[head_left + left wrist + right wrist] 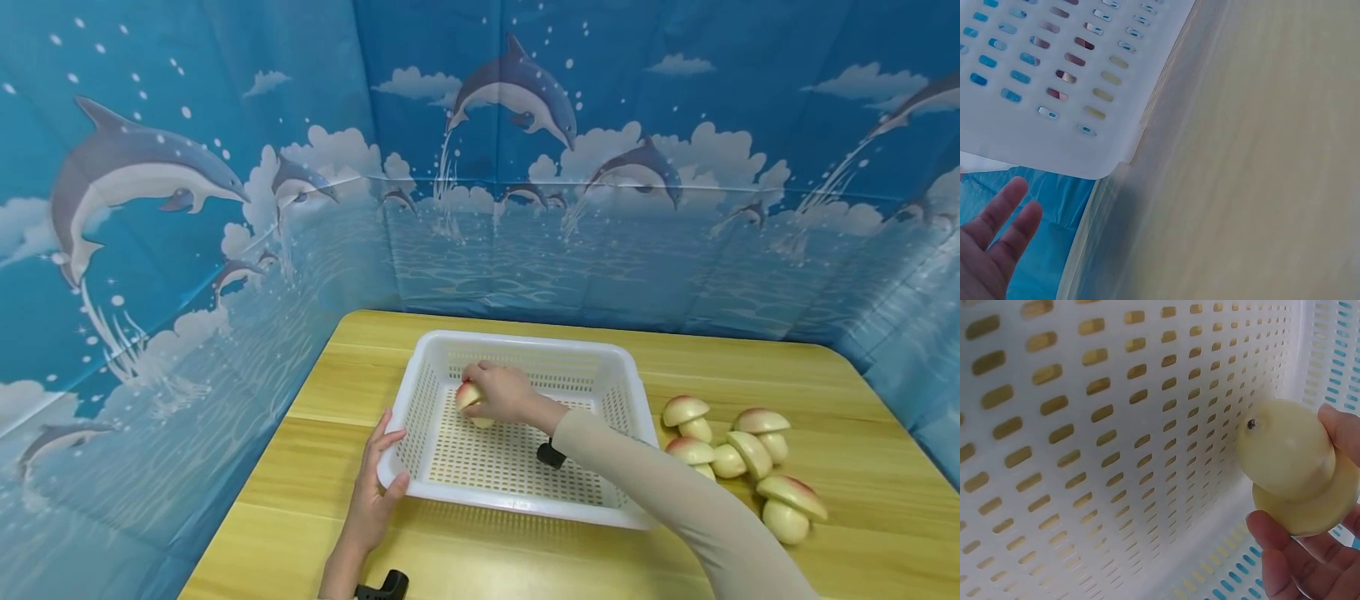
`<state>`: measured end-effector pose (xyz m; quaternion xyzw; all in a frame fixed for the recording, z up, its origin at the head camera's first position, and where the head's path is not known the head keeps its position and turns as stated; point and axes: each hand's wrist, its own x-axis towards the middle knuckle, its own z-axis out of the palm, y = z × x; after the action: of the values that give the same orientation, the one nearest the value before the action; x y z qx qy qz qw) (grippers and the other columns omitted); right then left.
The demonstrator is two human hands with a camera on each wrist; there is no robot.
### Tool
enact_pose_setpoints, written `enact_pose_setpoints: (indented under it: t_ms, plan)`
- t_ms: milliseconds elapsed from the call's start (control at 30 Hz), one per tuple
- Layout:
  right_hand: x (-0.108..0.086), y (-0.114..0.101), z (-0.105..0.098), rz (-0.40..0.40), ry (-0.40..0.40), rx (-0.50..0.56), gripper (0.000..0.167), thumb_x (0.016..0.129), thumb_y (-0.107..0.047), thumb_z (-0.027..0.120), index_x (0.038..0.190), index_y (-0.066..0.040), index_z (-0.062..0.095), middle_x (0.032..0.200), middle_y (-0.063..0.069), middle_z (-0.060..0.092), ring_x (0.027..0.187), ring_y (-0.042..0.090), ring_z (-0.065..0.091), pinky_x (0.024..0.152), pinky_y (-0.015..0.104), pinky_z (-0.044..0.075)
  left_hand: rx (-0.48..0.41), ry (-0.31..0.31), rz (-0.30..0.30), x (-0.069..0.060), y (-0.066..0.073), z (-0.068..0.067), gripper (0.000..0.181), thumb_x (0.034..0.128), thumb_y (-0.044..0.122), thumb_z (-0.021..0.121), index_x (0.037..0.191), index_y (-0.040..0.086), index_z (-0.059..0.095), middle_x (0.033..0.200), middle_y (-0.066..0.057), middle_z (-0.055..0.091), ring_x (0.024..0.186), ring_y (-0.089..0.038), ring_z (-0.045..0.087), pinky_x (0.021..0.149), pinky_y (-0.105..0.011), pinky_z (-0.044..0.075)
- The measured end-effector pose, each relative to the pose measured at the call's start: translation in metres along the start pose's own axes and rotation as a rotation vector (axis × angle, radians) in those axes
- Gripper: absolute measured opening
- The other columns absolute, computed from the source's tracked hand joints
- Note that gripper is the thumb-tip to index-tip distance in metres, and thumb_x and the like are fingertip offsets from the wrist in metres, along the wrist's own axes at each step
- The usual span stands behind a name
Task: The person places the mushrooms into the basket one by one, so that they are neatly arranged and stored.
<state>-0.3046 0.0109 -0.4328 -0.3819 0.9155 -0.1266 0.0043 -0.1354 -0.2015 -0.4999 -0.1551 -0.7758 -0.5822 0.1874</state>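
Note:
In the head view my right hand point(506, 393) holds a mushroom-shaped piece point(468, 397) with a red-tinged cap, inside the white slotted basket point(517, 502), toward its left side. The right wrist view shows that hand point(1316, 565) with thumb and fingers around the pale cap point(1310, 509); the rounded stem point(1285, 450) faces the basket floor point(1116, 437). My left hand point(371, 492) rests at the basket's front left corner, fingertips and thumb on the rim. Two extended fingers of it point(1007, 228) appear beside the basket wall point(1035, 125) in the left wrist view.
Several more mushroom-shaped pieces point(752, 454) lie in a group on the wooden table point(300, 483), right of the basket. A blue curtain point(487, 258) printed with dolphins hangs behind the table and at its sides.

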Motion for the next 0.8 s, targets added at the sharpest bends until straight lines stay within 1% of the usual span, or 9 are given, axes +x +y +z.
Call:
enact_pose_setpoints:
  t_ms: [133, 333, 433, 667, 800]
  plan:
    - [0.002, 0.001, 0.001, 0.004, 0.020, 0.003, 0.049, 0.076, -0.041, 0.077, 0.114, -0.017, 0.059, 0.099, 0.001, 0.058, 0.077, 0.014, 0.056, 0.061, 0.032, 0.047, -0.002, 0.000, -0.003, 0.001, 0.000, 0.000, 0.051, 0.0876, 0.009, 0.051, 0.137, 0.008, 0.041, 0.157, -0.004, 0.012, 0.138, -0.032, 0.020, 0.098, -0.031, 0.037]
    - [0.006, 0.003, 0.004, 0.003, 0.026, 0.010, 0.049, 0.077, -0.042, 0.076, 0.115, -0.017, 0.058, 0.100, 0.001, 0.058, 0.079, 0.015, 0.057, 0.062, 0.033, 0.047, -0.006, 0.003, 0.004, 0.000, -0.001, 0.000, 0.051, 0.0869, 0.008, 0.051, 0.137, 0.007, 0.041, 0.157, -0.005, 0.012, 0.138, -0.029, 0.020, 0.098, -0.032, 0.036]
    - [0.008, 0.004, 0.004, -0.004, 0.031, 0.017, 0.049, 0.078, -0.042, 0.075, 0.116, -0.016, 0.057, 0.099, 0.000, 0.058, 0.078, 0.014, 0.057, 0.062, 0.033, 0.047, -0.011, 0.002, 0.003, 0.001, 0.000, 0.000, 0.051, 0.0870, 0.008, 0.051, 0.137, 0.006, 0.040, 0.157, -0.004, 0.012, 0.138, -0.030, 0.021, 0.098, -0.032, 0.037]
    - [0.011, 0.004, 0.007, -0.001, 0.035, -0.011, 0.049, 0.078, -0.043, 0.075, 0.116, -0.018, 0.058, 0.101, 0.001, 0.059, 0.079, 0.015, 0.057, 0.063, 0.032, 0.047, 0.010, -0.003, 0.014, 0.003, 0.001, 0.000, 0.051, 0.0869, 0.006, 0.051, 0.136, 0.004, 0.040, 0.157, -0.011, 0.012, 0.136, -0.037, 0.022, 0.096, -0.031, 0.038]
    - [0.011, 0.002, 0.009, -0.002, 0.029, -0.015, 0.049, 0.077, -0.044, 0.075, 0.116, -0.018, 0.058, 0.102, 0.001, 0.059, 0.079, 0.015, 0.057, 0.062, 0.033, 0.047, -0.005, 0.003, 0.009, 0.001, 0.001, 0.001, 0.051, 0.0860, 0.005, 0.051, 0.136, 0.006, 0.041, 0.157, -0.010, 0.012, 0.137, -0.035, 0.022, 0.097, -0.031, 0.038]
